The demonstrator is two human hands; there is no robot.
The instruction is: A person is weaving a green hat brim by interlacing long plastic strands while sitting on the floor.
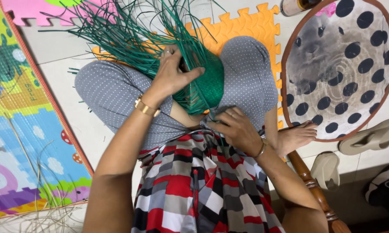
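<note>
The green basket [205,84] sits in the lap, at the middle, with loose strips [117,30] fanning out to 11 o'clock. This looks like the weaving step: the left hand [173,73] is curled over the basket's top, pinching strips. The right hand [235,127], at 5 o'clock from the basket, presses flat below it (maybe steadying it). Next would need one strip tucked tight. The left hand hides the basket's mouth. I cannot tell what the right fingertips touch.
</note>
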